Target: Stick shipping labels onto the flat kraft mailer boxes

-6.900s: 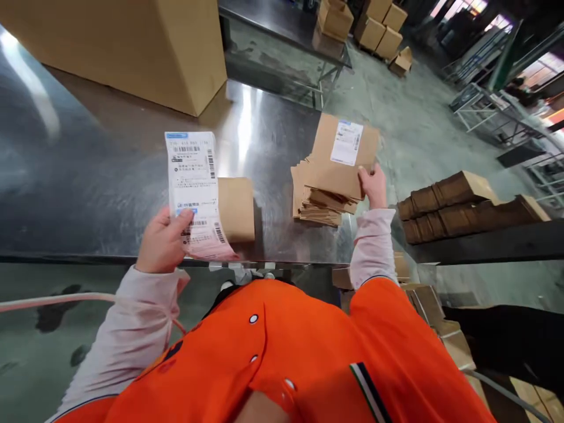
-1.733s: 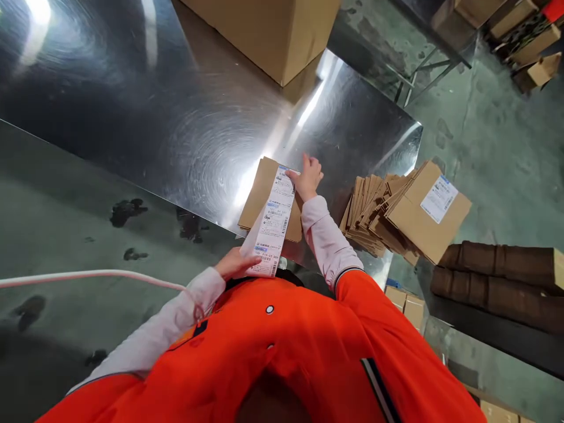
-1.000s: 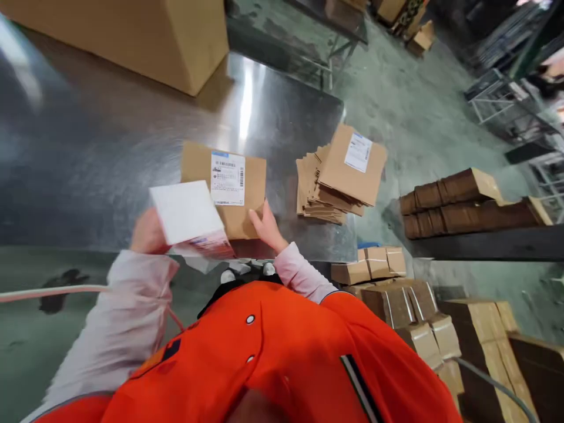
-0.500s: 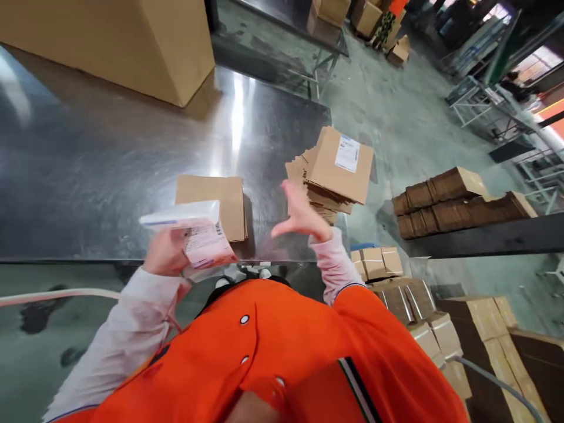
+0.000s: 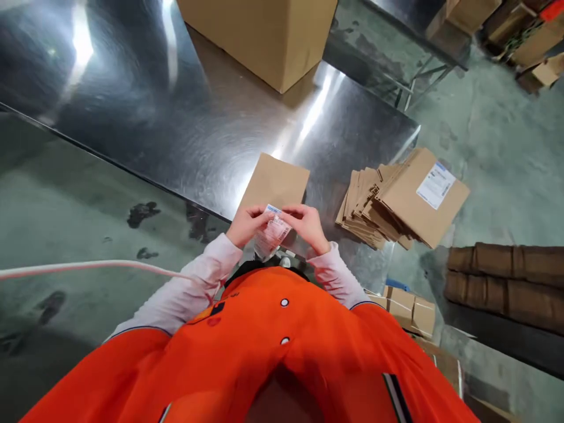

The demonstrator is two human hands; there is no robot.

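Observation:
My left hand (image 5: 247,225) and my right hand (image 5: 309,227) meet at the table's front edge. Both pinch the upper end of a bundle of printed labels (image 5: 274,231), which shows a barcode and some red tint. The labels hang tilted between the hands, and their lower end looks glossy. Just beyond my fingers lies a small stack of flat brown cardboard pieces (image 5: 277,180), bare on top. Farther right, a fanned pile of similar cardboard pieces (image 5: 420,202) carries a white label (image 5: 435,185) on its top piece.
A large cardboard box (image 5: 264,41) stands on the far side of the metal table (image 5: 176,129). Brown cardboard bundles (image 5: 506,282) and strapped cartons (image 5: 409,311) lie to the right. A pale hose or cord (image 5: 88,268) crosses at left.
My right hand has come from beside the labelled pile to the label bundle, closing its spread fingers there. My left hand still holds the labels. The view has turned, shifting the table.

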